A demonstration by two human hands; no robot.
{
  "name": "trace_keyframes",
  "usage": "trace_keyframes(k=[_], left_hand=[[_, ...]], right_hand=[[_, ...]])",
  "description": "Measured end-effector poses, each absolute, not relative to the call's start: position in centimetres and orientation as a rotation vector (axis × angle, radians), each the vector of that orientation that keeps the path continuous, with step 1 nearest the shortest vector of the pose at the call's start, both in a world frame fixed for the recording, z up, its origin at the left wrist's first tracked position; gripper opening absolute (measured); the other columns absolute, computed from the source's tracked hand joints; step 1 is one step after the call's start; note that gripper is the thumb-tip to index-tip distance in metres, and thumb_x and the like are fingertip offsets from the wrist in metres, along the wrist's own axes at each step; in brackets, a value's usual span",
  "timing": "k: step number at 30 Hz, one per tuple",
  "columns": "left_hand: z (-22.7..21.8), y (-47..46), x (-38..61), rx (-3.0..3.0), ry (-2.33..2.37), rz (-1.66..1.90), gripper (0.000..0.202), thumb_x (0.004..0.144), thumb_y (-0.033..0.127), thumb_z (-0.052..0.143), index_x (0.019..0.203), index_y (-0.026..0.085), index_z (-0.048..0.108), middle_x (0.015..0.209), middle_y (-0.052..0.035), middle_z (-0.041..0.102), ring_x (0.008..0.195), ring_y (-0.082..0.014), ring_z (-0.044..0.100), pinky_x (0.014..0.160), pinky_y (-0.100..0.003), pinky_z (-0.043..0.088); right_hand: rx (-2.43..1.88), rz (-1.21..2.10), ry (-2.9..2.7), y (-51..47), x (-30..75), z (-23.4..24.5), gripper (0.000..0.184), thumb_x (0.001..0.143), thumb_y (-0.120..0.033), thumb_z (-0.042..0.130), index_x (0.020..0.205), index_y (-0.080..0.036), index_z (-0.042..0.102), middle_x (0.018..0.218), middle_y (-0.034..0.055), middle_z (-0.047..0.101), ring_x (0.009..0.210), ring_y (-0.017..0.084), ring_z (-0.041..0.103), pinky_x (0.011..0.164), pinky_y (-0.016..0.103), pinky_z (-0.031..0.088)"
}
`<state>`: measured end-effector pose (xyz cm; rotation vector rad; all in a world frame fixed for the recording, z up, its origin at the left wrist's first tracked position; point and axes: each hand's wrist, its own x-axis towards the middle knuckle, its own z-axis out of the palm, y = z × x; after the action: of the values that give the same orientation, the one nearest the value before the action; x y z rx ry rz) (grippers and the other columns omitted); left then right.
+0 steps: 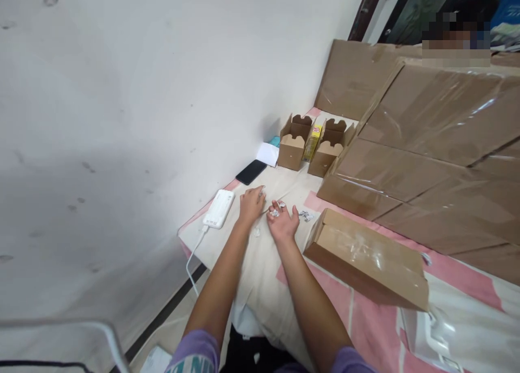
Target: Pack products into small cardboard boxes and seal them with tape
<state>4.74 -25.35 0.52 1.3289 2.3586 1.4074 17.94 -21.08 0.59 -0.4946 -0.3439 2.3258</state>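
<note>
My left hand (251, 204) rests palm down on the cloth-covered surface (252, 270), its fingers stretched flat beside a white power bank (219, 208). My right hand (281, 221) lies just to its right with the fingers curled upward; small white pieces show on or between the fingertips, too small to name. A few more small white pieces (305, 216) lie on the cloth to the right of that hand.
A flat cardboard box (368, 258) lies right of my hands. Large stacked cardboard sheets (439, 145) fill the right side. Two small open brown boxes (293, 142) (330, 148) with a yellow carton (313, 141) between them stand at the back, near a black phone (251, 172). A white wall (142, 118) is at left.
</note>
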Motion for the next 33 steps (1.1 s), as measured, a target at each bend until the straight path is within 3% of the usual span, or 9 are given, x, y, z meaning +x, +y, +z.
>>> trace_keyframes(k=[5, 9, 12, 16, 20, 23, 27, 30, 33], left_hand=[[-0.6, -25.5, 5.2, 1.148, 2.334, 1.625, 0.031, 0.095, 0.028, 0.058, 0.122, 0.019, 0.069, 0.107, -0.0115, 0.077, 0.112, -0.0272, 0.066, 0.106, -0.047, 0.043], [-0.4, -26.4, 5.5, 1.114, 2.166, 1.790, 0.039, 0.098, 0.038, 0.055, 0.129, 0.017, 0.063, 0.112, -0.0121, 0.077, 0.106, -0.0228, 0.072, 0.094, -0.037, 0.053], [0.3, -26.6, 5.1, 1.152, 2.052, 1.812, 0.036, 0.096, 0.040, 0.059, 0.124, 0.019, 0.068, 0.119, -0.0119, 0.076, 0.104, -0.0223, 0.074, 0.093, -0.036, 0.056], [1.4, -27.7, 4.0, 1.102, 2.075, 1.848, 0.031, 0.096, 0.040, 0.060, 0.116, 0.020, 0.072, 0.121, -0.0116, 0.076, 0.106, -0.0240, 0.074, 0.096, -0.039, 0.055], [2.3, -31.6, 4.8, 1.098, 2.263, 1.616, 0.025, 0.091, 0.036, 0.067, 0.110, 0.021, 0.073, 0.102, -0.0068, 0.078, 0.098, -0.0244, 0.072, 0.090, -0.038, 0.054], [2.4, -34.7, 7.3, 1.318, 2.361, 1.171, 0.025, 0.090, 0.032, 0.069, 0.113, 0.024, 0.071, 0.107, -0.0058, 0.075, 0.099, -0.0245, 0.068, 0.091, -0.040, 0.052], [1.8, -36.3, 10.7, 1.465, 2.523, 0.717, 0.019, 0.090, 0.024, 0.067, 0.108, 0.027, 0.073, 0.139, -0.0068, 0.065, 0.118, -0.0321, 0.059, 0.094, -0.049, 0.049], [1.5, -36.0, 11.4, 1.487, 2.599, 0.703, 0.008, 0.093, 0.023, 0.065, 0.096, 0.023, 0.072, 0.148, -0.0074, 0.058, 0.123, -0.0342, 0.054, 0.096, -0.052, 0.048], [2.2, -34.9, 10.9, 1.484, 2.591, 0.964, 0.007, 0.095, 0.024, 0.062, 0.093, 0.022, 0.069, 0.138, -0.0090, 0.064, 0.115, -0.0289, 0.059, 0.099, -0.050, 0.048]], right_hand=[[-0.502, 2.283, -0.258, -20.1, 17.7, -0.2, 0.034, 0.093, -0.052, 0.043, 0.100, -0.024, 0.059, 0.112, 0.0069, 0.073, 0.109, 0.021, 0.068, 0.091, 0.038, 0.056], [-0.465, 2.389, -0.258, -19.7, 17.2, -0.6, 0.029, 0.092, -0.049, 0.051, 0.101, -0.023, 0.062, 0.118, 0.0091, 0.074, 0.117, 0.026, 0.067, 0.099, 0.052, 0.054], [-0.503, 2.491, -0.293, -19.4, 16.9, -0.4, 0.021, 0.093, -0.039, 0.054, 0.097, -0.021, 0.064, 0.114, 0.0097, 0.075, 0.111, 0.027, 0.070, 0.092, 0.049, 0.059], [-0.555, 2.583, -0.271, -18.7, 17.1, 0.0, 0.013, 0.092, -0.028, 0.057, 0.094, -0.018, 0.066, 0.110, 0.0121, 0.076, 0.099, 0.023, 0.073, 0.068, 0.032, 0.061], [-0.510, 2.592, -0.216, -18.1, 17.5, 0.1, 0.013, 0.095, -0.025, 0.052, 0.094, -0.019, 0.063, 0.087, 0.0044, 0.073, 0.058, 0.010, 0.059, 0.037, 0.014, 0.038], [-0.465, 2.604, -0.164, -17.9, 17.7, 0.1, 0.017, 0.098, -0.028, 0.047, 0.093, -0.019, 0.061, 0.077, 0.0002, 0.066, 0.047, 0.006, 0.044, 0.033, 0.013, 0.031], [-0.442, 2.615, -0.106, -17.9, 17.7, 0.0, 0.022, 0.098, -0.036, 0.045, 0.097, -0.019, 0.059, 0.081, 0.0028, 0.066, 0.058, 0.010, 0.054, 0.037, 0.014, 0.037], [-0.438, 2.624, -0.109, -17.9, 17.7, 0.0, 0.026, 0.099, -0.038, 0.042, 0.097, -0.018, 0.059, 0.083, 0.0041, 0.067, 0.059, 0.011, 0.054, 0.035, 0.015, 0.035], [-0.442, 2.640, -0.154, -18.0, 17.5, 0.0, 0.026, 0.098, -0.038, 0.042, 0.097, -0.018, 0.059, 0.082, 0.0043, 0.068, 0.057, 0.012, 0.055, 0.034, 0.016, 0.033]])
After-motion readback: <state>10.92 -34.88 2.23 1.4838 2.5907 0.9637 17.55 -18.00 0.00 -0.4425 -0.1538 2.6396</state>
